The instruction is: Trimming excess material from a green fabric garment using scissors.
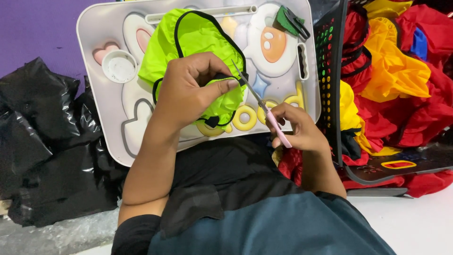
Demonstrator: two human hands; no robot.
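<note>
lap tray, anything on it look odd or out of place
Nothing looks damaged or spilled. The lap tray sits tilted, and the neon green fabric is bunched under the left hand. The right hand holds pink-handled scissors at its black trim.

Counting what is lying before me: one white lap tray (94,28) is carrying one neon green garment (198,38) near its middle, one white round lid (119,67) toward its left edge, and one dark clip (295,21) at its far right corner. I am holding one pair of pink-handled scissors (269,115). One black crate (330,71) is sitting beside the tray's right edge, and black plastic bags (42,141) beside its left; their number I cannot tell.
</note>
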